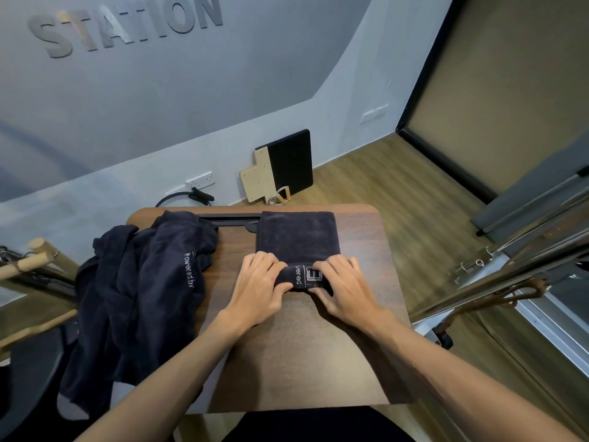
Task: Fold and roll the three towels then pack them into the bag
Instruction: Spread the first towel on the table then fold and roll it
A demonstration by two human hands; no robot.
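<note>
Towel in dark navy lies folded into a narrow strip at the far middle of your wooden table, its near end wound into a tight roll; white lettering and a square logo show on the roll's top. Your left hand grips the roll's left end, fingers curled over the top and thumb tucked at the near side; your right hand grips the right end the same way, fingers curled over the roll. The flat, unrolled part of the strip stretches away from your hands toward the far edge of the table, where it covers part of a black slot.

To the left, a heap of dark towels lies crumpled, draped over the table's left edge and hanging down; one bears the words "Powered by" in white; how many towels are in the heap you cannot tell.

Beyond the table, a black and beige board leans on the grey wall; a white socket strip sits on that wall to its left.
</note>
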